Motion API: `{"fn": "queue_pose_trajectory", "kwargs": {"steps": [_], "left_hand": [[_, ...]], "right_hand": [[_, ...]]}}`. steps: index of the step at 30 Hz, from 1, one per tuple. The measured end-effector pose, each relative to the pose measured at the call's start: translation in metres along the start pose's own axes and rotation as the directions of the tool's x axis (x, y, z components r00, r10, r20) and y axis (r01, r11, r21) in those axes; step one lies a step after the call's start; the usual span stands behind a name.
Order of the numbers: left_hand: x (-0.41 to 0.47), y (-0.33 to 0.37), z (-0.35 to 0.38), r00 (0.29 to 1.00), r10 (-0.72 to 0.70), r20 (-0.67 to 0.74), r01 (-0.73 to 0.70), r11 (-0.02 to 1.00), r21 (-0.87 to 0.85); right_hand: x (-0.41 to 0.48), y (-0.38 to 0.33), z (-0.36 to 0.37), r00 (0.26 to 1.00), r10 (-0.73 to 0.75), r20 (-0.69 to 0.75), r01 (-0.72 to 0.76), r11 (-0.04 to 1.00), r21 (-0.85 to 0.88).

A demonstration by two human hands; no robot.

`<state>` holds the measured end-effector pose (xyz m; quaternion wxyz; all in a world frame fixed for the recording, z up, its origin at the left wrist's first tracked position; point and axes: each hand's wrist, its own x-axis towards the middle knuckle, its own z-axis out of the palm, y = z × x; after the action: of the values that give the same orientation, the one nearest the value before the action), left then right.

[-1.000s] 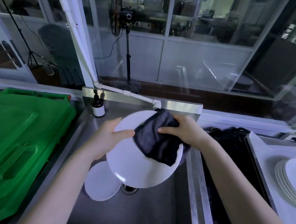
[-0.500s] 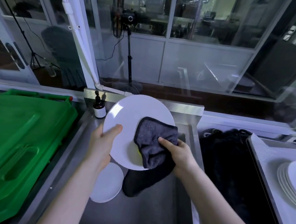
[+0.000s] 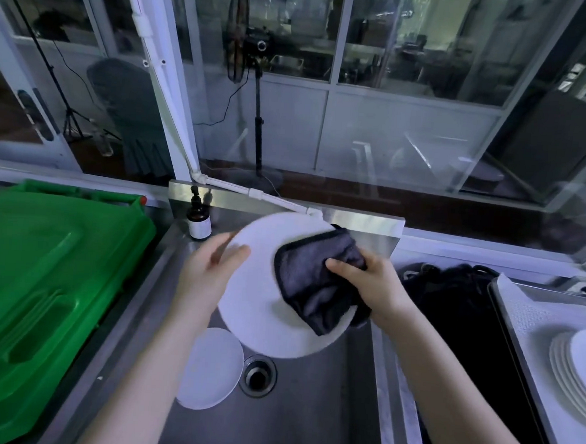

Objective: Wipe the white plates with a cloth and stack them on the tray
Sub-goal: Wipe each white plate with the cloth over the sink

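One white plate (image 3: 262,309) hangs tilted above the sink (image 3: 307,421) near its far edge, left hand (image 3: 206,271) pinching its left rim, right hand (image 3: 376,288) clutching the soft cloth (image 3: 315,281) against it. The plate looks rigid, slick and breakable, likely safest gripped at the rim.

I see the left hand (image 3: 206,271) motion-smeared at the fingers, the white plate (image 3: 259,309) rim beside it blurred, the right hand (image 3: 373,285) fingers lost behind the cloth (image 3: 315,278), smaller plate (image 3: 214,371) below the left wrist partly behind the forearm, stacked plates (image 3: 577,369) far right of the right hand cut by the edge, bottle (image 3: 199,221) label unreadable.
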<state>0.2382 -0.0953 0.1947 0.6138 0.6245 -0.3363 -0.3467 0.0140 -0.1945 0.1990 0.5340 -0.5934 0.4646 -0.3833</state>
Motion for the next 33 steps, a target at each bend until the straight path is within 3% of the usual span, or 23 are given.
{"fn": "queue_pose_trajectory", "kwargs": {"steps": [2, 4, 6, 8, 11, 13, 15, 17, 18, 20, 22, 24, 28, 31, 33], "left_hand": [[-0.017, -0.011, 0.015, 0.988, -0.084, -0.132, 0.063, 0.986, -0.157], [-0.029, -0.013, 0.032, 0.971, -0.176, -0.164, 0.116, 0.939, -0.324], [-0.028, -0.011, 0.039, 0.959, -0.202, -0.2, 0.111, 0.913, -0.392], [-0.02, -0.01, 0.033, 0.966, -0.163, -0.202, 0.095, 0.947, -0.306], [-0.008, -0.008, 0.007, 0.996, -0.074, -0.057, 0.066, 0.989, -0.134], [0.0, -0.005, -0.006, 0.991, -0.013, 0.131, 0.01, 1.0, 0.02], [0.004, 0.002, -0.006, 0.942, 0.004, 0.335, -0.073, 0.978, 0.195], [0.001, 0.003, 0.002, 0.9, 0.028, 0.434, -0.161, 0.949, 0.272], [-0.001, 0.001, 0.005, 0.905, 0.023, 0.425, -0.15, 0.952, 0.268], [-0.004, -0.003, 0.006, 0.938, -0.019, 0.347, -0.062, 0.973, 0.221], [-0.007, -0.011, 0.0, 0.962, -0.026, 0.27, -0.013, 0.99, 0.144], [-0.01, -0.015, -0.006, 0.982, -0.064, 0.176, 0.059, 0.998, 0.031], [-0.015, -0.02, -0.003, 0.98, -0.192, -0.055, 0.175, 0.959, -0.225], [-0.013, -0.023, 0.001, 0.962, -0.248, -0.114, 0.211, 0.941, -0.265], [-0.009, -0.021, -0.001, 0.969, -0.232, -0.082, 0.211, 0.955, -0.208]], "right_hand": [[-0.009, 0.015, 0.013, 0.975, 0.199, -0.103, -0.151, 0.923, 0.354], [-0.022, 0.025, 0.032, 0.945, 0.322, -0.063, -0.232, 0.792, 0.564], [-0.031, 0.033, 0.044, 0.927, 0.376, -0.013, -0.285, 0.725, 0.627], [-0.031, 0.031, 0.042, 0.928, 0.371, 0.001, -0.298, 0.743, 0.6], [-0.016, 0.011, 0.018, 0.979, 0.201, -0.021, -0.179, 0.913, 0.365], [-0.002, -0.013, 0.001, 0.997, -0.044, 0.067, 0.046, 0.999, -0.029], [0.009, -0.038, -0.001, 0.939, -0.18, 0.292, 0.291, 0.867, -0.404], [0.016, -0.053, 0.01, 0.885, -0.153, 0.441, 0.406, 0.716, -0.568], [0.018, -0.056, 0.014, 0.877, -0.138, 0.46, 0.416, 0.697, -0.584], [0.018, -0.055, 0.016, 0.901, -0.132, 0.413, 0.349, 0.786, -0.51], [0.013, -0.044, 0.008, 0.938, -0.108, 0.329, 0.221, 0.919, -0.326], [0.005, -0.024, 0.003, 0.972, -0.069, 0.226, 0.097, 0.989, -0.114], [-0.025, 0.027, 0.019, 0.987, 0.158, -0.037, -0.148, 0.971, 0.188], [-0.041, 0.044, 0.034, 0.954, 0.299, 0.027, -0.29, 0.893, 0.343], [-0.036, 0.039, 0.03, 0.96, 0.277, 0.028, -0.272, 0.912, 0.307]]}}
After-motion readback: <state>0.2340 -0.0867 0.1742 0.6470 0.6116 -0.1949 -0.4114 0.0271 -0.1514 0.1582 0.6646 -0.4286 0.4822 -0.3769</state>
